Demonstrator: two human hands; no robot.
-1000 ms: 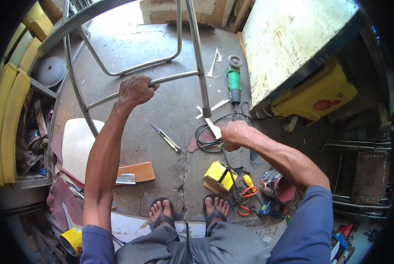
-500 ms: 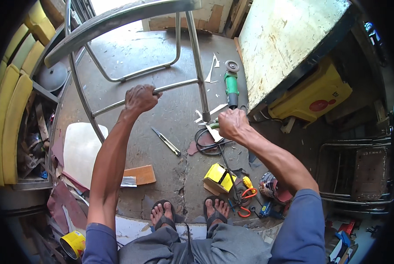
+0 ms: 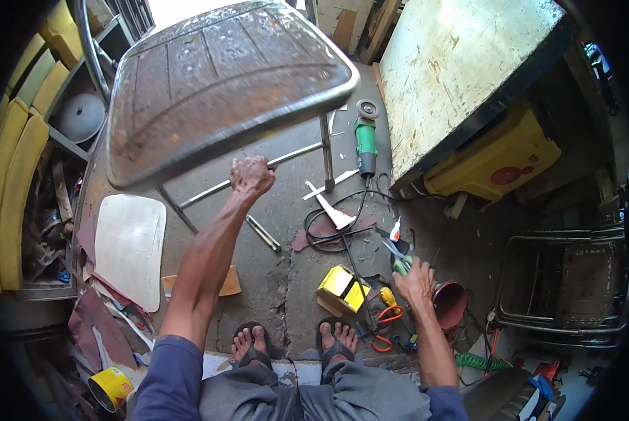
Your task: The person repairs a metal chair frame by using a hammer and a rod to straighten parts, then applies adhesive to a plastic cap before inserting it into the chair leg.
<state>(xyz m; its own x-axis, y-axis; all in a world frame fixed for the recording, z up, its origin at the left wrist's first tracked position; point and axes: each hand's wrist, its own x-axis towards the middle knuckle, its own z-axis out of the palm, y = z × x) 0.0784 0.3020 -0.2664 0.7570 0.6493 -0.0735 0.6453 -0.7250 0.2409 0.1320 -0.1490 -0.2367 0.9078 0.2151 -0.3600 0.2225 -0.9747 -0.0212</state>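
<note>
A folding-type metal chair [image 3: 230,77] stands tilted in front of me, its seat pan rusty brown with a worn metal rim. The fingers of my left hand [image 3: 252,177] are wrapped round the chair's lower crossbar [image 3: 297,154]. My right hand [image 3: 417,284], away to the right and low over the floor, is closed on a green-handled hand tool [image 3: 401,265] with pale metal jaws or blades; its exact kind is unclear. Beside that tool lies a small white bottle [image 3: 396,230] with a red tip. A reddish tin [image 3: 450,303] stands just right of my right hand.
A green angle grinder [image 3: 365,137] lies beyond the coiled black cable [image 3: 321,235]. Nearby are a utility knife [image 3: 264,233], a yellow box [image 3: 342,288] and orange-handled scissors [image 3: 386,324]. A pale board [image 3: 130,245] lies left; a worn bench [image 3: 462,70] stands right, with stacked chair frames [image 3: 574,281].
The chair has tipped so its seat top faces me. My left hand, still on the crossbar, has shifted right; my right hand has drawn back from the chair leg with the green-handled tool.
</note>
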